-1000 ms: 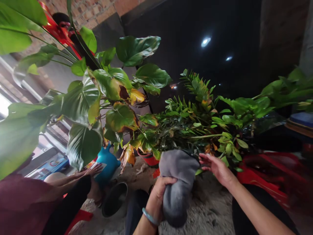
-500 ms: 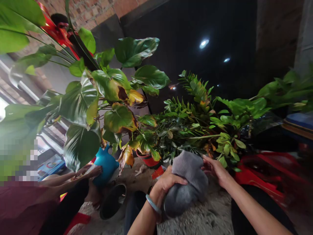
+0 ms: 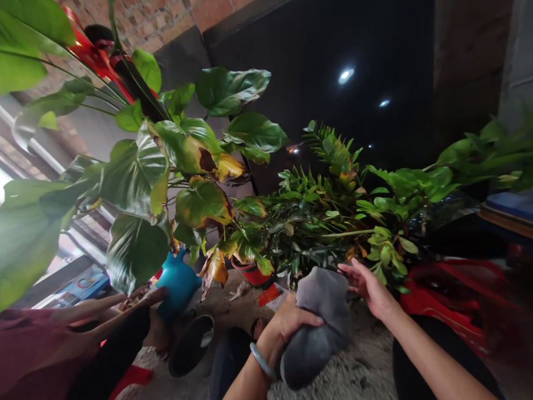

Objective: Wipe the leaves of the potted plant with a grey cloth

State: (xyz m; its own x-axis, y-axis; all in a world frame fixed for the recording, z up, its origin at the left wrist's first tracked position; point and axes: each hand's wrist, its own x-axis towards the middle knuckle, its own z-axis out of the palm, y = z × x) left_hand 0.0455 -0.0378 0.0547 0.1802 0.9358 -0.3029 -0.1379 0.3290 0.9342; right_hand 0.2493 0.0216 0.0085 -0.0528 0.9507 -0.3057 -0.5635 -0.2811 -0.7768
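A grey, soft-looking bundle (image 3: 318, 322) hangs over the dirt floor, paler at its top and darker at its rounded bottom; its exact kind is unclear. My left hand (image 3: 289, 322), with a pale bangle on the wrist, grips it from the left, the thumb lying across its front and the other fingers hidden behind. Just to the right of the bundle's top, my right hand (image 3: 368, 286) is held with its fingers spread, nothing visible in it. Low green plants (image 3: 316, 230) stand right behind both hands.
A large leafy plant (image 3: 137, 178) rises at the left. Near it, another person's hand (image 3: 156, 297) is beside a blue pot-like object (image 3: 179, 286). A dark bucket (image 3: 191, 344) stands on the floor, a red pot (image 3: 252, 273) behind, and a red plastic item (image 3: 449, 300) at right.
The grey bundle has dropped slightly and tilted in my left hand. My right hand has drawn a little upward and away from it, its fingers opening.
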